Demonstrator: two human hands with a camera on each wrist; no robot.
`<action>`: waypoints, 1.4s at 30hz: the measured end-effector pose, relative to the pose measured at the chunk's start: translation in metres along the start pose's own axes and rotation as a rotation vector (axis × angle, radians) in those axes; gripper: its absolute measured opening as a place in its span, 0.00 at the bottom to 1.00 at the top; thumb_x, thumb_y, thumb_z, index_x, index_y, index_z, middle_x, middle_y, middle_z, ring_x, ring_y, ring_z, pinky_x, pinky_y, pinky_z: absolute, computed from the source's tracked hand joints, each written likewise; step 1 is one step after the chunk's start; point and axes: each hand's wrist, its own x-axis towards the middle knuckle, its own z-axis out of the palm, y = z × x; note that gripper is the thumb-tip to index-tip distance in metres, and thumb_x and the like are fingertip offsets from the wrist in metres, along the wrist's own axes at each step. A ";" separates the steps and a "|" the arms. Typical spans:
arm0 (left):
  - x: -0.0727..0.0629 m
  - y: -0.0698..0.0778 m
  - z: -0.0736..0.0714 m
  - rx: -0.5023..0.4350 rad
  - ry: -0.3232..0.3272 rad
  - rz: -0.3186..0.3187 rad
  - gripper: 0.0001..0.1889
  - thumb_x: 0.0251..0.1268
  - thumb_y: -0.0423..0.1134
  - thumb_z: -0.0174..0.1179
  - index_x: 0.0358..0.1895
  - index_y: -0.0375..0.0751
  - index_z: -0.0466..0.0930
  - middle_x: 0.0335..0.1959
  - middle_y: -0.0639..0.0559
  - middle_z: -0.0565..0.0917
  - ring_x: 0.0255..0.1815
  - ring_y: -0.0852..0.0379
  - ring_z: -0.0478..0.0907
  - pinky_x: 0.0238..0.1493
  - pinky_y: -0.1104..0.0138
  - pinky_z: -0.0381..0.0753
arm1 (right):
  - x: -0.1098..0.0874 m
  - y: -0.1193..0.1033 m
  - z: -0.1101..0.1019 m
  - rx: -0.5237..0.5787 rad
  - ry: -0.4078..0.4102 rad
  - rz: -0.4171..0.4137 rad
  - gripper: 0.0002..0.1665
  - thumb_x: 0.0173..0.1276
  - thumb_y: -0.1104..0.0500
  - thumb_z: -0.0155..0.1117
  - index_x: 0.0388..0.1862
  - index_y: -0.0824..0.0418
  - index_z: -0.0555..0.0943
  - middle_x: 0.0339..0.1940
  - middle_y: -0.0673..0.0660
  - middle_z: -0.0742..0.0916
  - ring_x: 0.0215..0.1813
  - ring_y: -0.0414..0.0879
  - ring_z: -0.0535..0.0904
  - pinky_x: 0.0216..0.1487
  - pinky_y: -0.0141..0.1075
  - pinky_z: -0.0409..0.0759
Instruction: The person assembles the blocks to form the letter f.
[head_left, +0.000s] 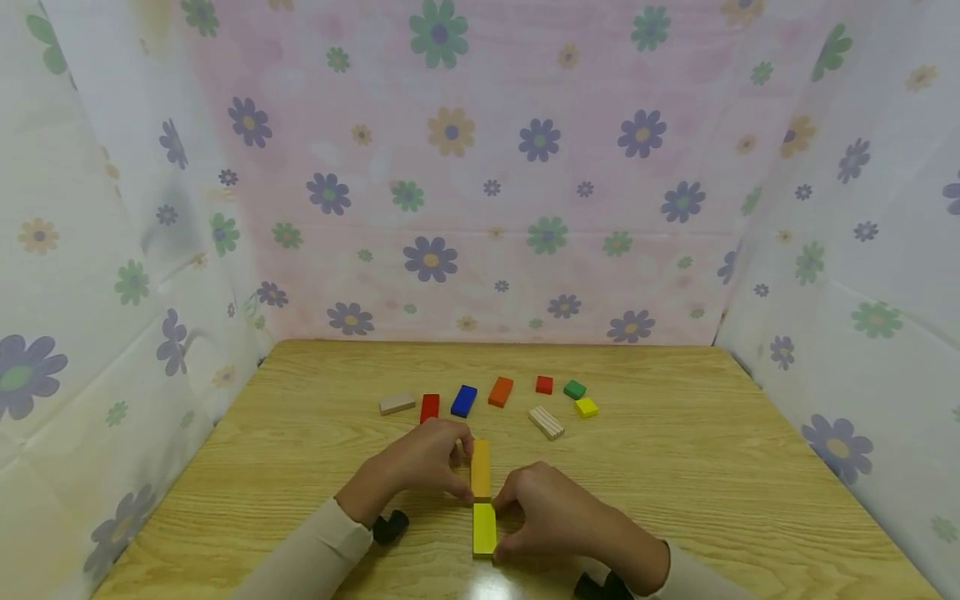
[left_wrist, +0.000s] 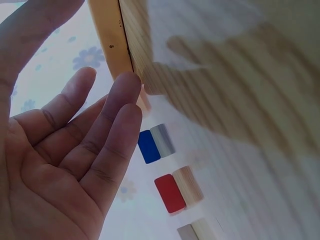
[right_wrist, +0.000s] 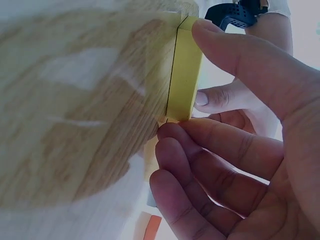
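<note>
Two long blocks lie end to end on the table, an orange block farther off and a yellow block nearer. My left hand holds the orange block from its left side, thumb by its near end, fingertips by the far end. In the left wrist view its fingers are bent at the block's edge. From the right, my right hand grips the yellow block. The right wrist view shows the thumb at one end of this block and the index finger at the other.
Beyond the hands lie a pale wooden block, a red block, a blue block and an orange-red block. Farther right are small red, green and yellow pieces, and a grooved wooden block. Flowered cloth encloses the table.
</note>
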 end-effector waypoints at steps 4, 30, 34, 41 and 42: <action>0.000 0.002 0.000 0.003 -0.002 0.004 0.27 0.42 0.49 0.86 0.43 0.47 0.81 0.37 0.58 0.83 0.34 0.65 0.78 0.38 0.71 0.80 | -0.001 -0.002 0.000 -0.007 -0.010 0.018 0.27 0.51 0.41 0.85 0.47 0.51 0.92 0.41 0.37 0.89 0.43 0.27 0.80 0.46 0.28 0.82; -0.003 0.006 0.005 0.039 -0.008 0.059 0.28 0.42 0.50 0.86 0.44 0.48 0.81 0.36 0.59 0.82 0.33 0.66 0.77 0.36 0.72 0.79 | -0.008 -0.015 0.001 -0.051 -0.021 0.052 0.23 0.49 0.42 0.85 0.42 0.49 0.92 0.33 0.34 0.87 0.28 0.30 0.69 0.29 0.27 0.69; -0.003 0.005 0.005 0.038 -0.009 0.052 0.28 0.42 0.51 0.86 0.45 0.49 0.81 0.38 0.60 0.83 0.37 0.65 0.79 0.39 0.72 0.80 | -0.009 -0.015 0.001 -0.053 -0.022 0.056 0.24 0.49 0.41 0.85 0.43 0.49 0.92 0.35 0.35 0.88 0.29 0.30 0.69 0.29 0.27 0.69; -0.004 0.006 0.005 0.005 -0.017 0.037 0.30 0.42 0.52 0.86 0.48 0.50 0.80 0.43 0.60 0.84 0.44 0.64 0.81 0.45 0.70 0.82 | -0.009 -0.015 0.001 -0.072 -0.007 0.043 0.24 0.49 0.41 0.85 0.43 0.49 0.92 0.36 0.36 0.89 0.29 0.29 0.70 0.30 0.27 0.71; -0.005 0.006 0.005 0.000 -0.017 0.036 0.30 0.42 0.51 0.86 0.48 0.50 0.80 0.43 0.59 0.84 0.44 0.64 0.81 0.45 0.69 0.82 | -0.009 -0.015 0.001 -0.076 -0.003 0.038 0.23 0.49 0.41 0.85 0.42 0.49 0.92 0.35 0.35 0.89 0.29 0.29 0.70 0.30 0.26 0.71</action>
